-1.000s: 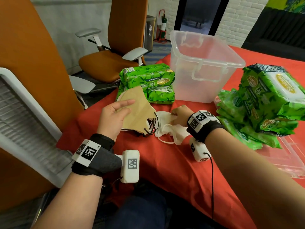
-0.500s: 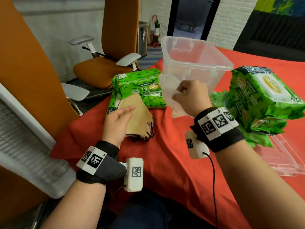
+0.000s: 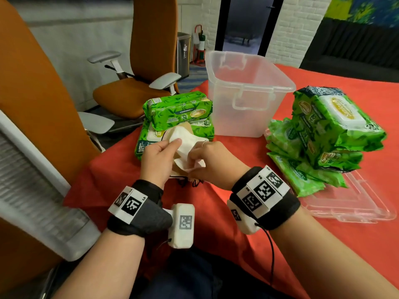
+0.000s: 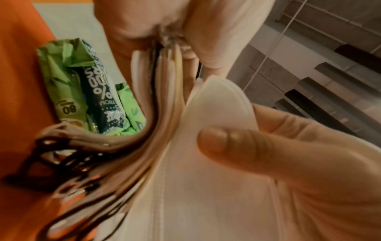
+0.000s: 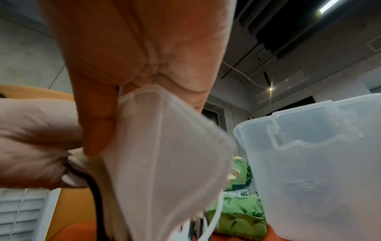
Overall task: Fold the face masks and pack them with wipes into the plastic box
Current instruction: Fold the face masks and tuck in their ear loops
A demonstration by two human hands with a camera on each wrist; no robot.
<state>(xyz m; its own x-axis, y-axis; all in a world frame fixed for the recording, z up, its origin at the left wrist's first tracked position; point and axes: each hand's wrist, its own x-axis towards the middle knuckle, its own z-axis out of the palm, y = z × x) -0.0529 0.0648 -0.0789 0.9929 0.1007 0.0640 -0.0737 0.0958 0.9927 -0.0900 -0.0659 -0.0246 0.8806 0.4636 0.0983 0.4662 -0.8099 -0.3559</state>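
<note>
While both hands pinch the white mask (image 3: pixel 185 141) above the tablecloth, left hand (image 3: pixel 157 160) and right hand (image 3: pixel 212 162), folding is underway; next, it joins the empty plastic box (image 3: pixel 248 93) beyond.

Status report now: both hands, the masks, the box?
Left hand and right hand both pinch the white mask. Plastic box empty. Nothing blocking.
</note>
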